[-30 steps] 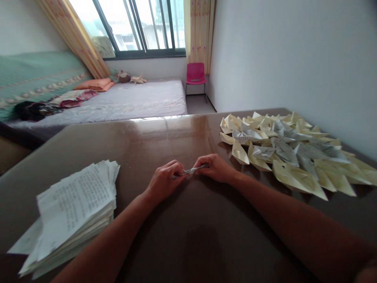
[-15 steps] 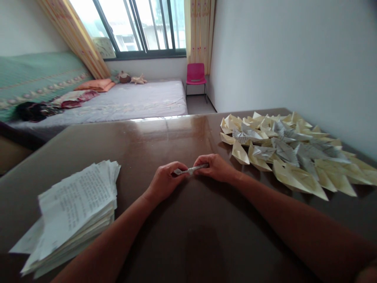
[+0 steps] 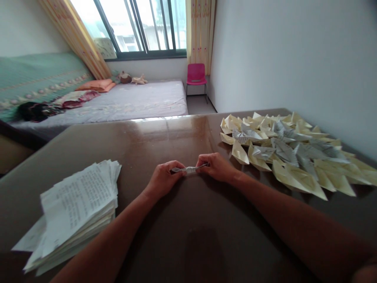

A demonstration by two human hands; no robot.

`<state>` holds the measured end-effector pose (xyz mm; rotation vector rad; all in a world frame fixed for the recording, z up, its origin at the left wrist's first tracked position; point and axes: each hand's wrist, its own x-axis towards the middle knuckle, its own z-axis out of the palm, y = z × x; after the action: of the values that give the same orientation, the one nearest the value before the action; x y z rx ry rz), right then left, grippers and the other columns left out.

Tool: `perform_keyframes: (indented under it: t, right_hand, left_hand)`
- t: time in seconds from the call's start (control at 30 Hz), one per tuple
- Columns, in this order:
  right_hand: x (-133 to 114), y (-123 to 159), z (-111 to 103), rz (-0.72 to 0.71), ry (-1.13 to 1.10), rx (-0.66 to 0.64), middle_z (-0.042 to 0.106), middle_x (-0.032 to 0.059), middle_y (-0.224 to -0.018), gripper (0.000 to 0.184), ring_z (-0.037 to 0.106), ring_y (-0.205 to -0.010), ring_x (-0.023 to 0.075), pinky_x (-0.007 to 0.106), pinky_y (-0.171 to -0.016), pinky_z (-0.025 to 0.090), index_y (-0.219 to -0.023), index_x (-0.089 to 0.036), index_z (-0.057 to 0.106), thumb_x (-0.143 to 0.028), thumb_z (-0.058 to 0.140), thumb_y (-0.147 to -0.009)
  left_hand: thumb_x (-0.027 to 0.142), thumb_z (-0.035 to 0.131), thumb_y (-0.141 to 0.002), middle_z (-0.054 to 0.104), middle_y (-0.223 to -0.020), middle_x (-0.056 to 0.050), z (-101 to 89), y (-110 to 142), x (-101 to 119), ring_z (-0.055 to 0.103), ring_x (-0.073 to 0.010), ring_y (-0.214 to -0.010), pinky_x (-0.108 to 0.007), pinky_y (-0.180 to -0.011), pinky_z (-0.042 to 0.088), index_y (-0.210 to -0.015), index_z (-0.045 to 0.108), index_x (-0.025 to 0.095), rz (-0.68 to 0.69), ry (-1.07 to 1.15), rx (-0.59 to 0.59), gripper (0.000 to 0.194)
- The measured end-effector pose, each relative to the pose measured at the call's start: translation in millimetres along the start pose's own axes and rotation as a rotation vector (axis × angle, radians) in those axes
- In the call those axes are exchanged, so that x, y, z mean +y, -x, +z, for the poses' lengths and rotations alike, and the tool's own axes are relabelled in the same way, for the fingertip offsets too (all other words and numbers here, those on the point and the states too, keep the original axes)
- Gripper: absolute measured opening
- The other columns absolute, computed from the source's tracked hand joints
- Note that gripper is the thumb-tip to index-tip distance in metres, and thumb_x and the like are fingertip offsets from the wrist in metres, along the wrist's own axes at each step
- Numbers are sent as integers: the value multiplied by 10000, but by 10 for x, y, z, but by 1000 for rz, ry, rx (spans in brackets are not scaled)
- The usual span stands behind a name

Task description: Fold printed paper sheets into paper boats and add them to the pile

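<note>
A small piece of folded printed paper stretches between my two hands, low over the middle of the brown table. My left hand pinches its left end between thumb and fingers. At the other end, my right hand grips it the same way. The paper is narrow and seen nearly edge-on, and its ends are partly hidden by my fingers.
A stack of printed sheets lies on the table at the left. Many folded paper boats, cream and white, crowd the right side near the wall. Beyond are a bed and a pink chair.
My hands have drawn slightly apart, so more of the folded paper's middle shows between them. Both hands still pinch its ends.
</note>
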<state>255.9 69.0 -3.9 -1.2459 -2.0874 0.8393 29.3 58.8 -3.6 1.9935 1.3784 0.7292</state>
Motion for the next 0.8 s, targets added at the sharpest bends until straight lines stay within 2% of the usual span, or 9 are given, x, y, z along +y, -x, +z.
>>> perform_keyframes:
  t: [0.1, 0.17, 0.27, 0.37, 0.5, 0.6, 0.7, 0.8]
  right_hand:
    - [49, -25, -63, 69, -42, -32, 662, -9, -709, 82, 579, -648, 114, 204, -586, 395, -775, -168, 677, -223, 699, -719]
    - [46, -33, -123, 103, -51, -51, 665, -7, -770, 223, 590, -669, 118, 205, -596, 413, -881, -175, 668, -237, 738, -679]
    - [19, -29, -209, 147, -62, -92, 634, -30, -730, 413, 585, -637, 116, 200, -569, 416, -1014, -188, 606, -242, 770, -639]
    - [17, -22, -258, 147, -65, -106, 601, -44, -677, 323, 573, -613, 110, 192, -550, 404, -965, -192, 589, -216, 729, -675]
    - [58, -22, -227, 99, -52, -63, 590, -36, -686, 200, 542, -612, 98, 194, -566, 395, -890, -182, 627, -209, 693, -703]
    - [79, -19, -144, 54, -84, -66, 565, -37, -634, 104, 500, -574, 89, 196, -545, 372, -808, -170, 648, -253, 663, -748]
    - [70, -11, -89, 30, -77, -27, 568, -38, -613, 108, 502, -559, 91, 202, -547, 372, -812, -169, 640, -273, 636, -783]
    - [18, -13, -111, -37, -24, 16, 640, 1, -772, 165, 563, -678, 119, 224, -618, 417, -893, -183, 647, -304, 658, -780]
  left_hand:
    - [320, 695, -731, 654, -943, 11, -23, -10, -68, 606, -108, -664, -247, -665, 504, -1051, 601, 222, 30, 11, -29, 348]
    - [303, 711, -719, 614, -989, 2, -42, -17, -109, 597, -105, -674, -252, -659, 514, -1100, 545, 231, 43, 13, -29, 422]
    - [257, 663, -765, 574, -1040, -12, -66, -32, -149, 597, -124, -795, -246, -681, 515, -1025, 557, 224, 131, 14, -38, 283]
    - [220, 623, -795, 540, -1137, -25, -85, -42, -163, 589, -128, -878, -232, -694, 511, -904, 588, 204, 207, 22, -70, 115]
    - [202, 605, -811, 543, -1124, -28, -85, -25, -144, 592, -111, -827, -219, -670, 505, -830, 624, 191, 221, 24, -79, 30]
    - [197, 567, -844, 564, -1091, -23, -58, 7, -108, 594, -118, -850, -239, -740, 495, -822, 662, 208, 300, -46, -78, 99]
    - [203, 522, -879, 578, -1086, -27, -31, 29, -82, 593, -142, -936, -271, -836, 472, -869, 690, 238, 381, -126, -88, 172]
    - [203, 510, -885, 589, -1092, -31, -22, 29, -77, 603, -144, -935, -271, -842, 471, -906, 691, 242, 387, -136, -77, 187]
